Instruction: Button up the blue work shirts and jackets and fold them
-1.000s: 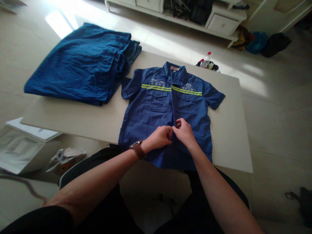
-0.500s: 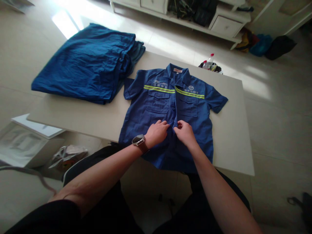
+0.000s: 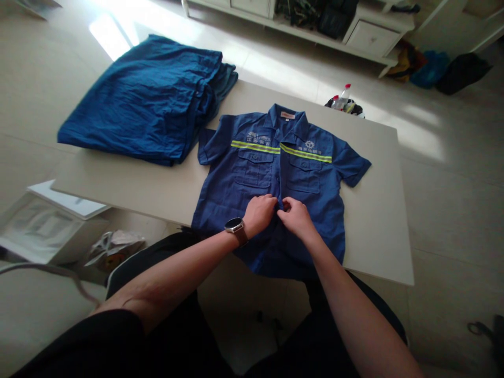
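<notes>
A blue short-sleeved work shirt (image 3: 252, 173) with a yellow reflective stripe lies face up, its collar away from me and its hem hanging over the table's near edge. My left hand (image 3: 260, 214), below a wristwatch (image 3: 235, 226), is closed on the shirt's front placket at mid-chest height. Right beside it my right hand (image 3: 294, 215) pinches the other front edge of the shirt. The fingertips of both hands almost meet; any button between them is hidden.
The shirt is on a pale table (image 3: 374, 226). A pile of folded blue garments (image 3: 137, 100) occupies its left end. Beyond the far edge stand bottles with red caps (image 3: 345, 94). A white box (image 3: 51, 226) sits at lower left, and a white cabinet (image 3: 370, 37) stands at the back.
My left hand has moved right, closer to my right hand. The two front edges of the shirt are now drawn together between my fingers.
</notes>
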